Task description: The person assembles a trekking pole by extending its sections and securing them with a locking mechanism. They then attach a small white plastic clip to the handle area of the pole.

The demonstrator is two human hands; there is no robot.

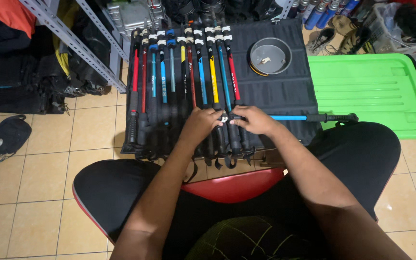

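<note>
Several folded trekking poles [184, 72] in red, blue and yellow lie side by side on a black mat [285, 86] on the floor. One blue trekking pole [294, 117] lies crosswise, its black handle pointing right. My left hand [199, 124] and my right hand [253, 119] meet at the pole's left end, both gripping it around a small white and metal joint between them. Both hands rest over the lower ends of the laid-out poles.
A round grey metal pan [270, 56] with a small white piece inside sits on the mat. A green plastic lid [371, 91] lies at right. Metal shelving [78, 45] and dark bags stand at left; a black pouch [6, 137] lies on the tiles.
</note>
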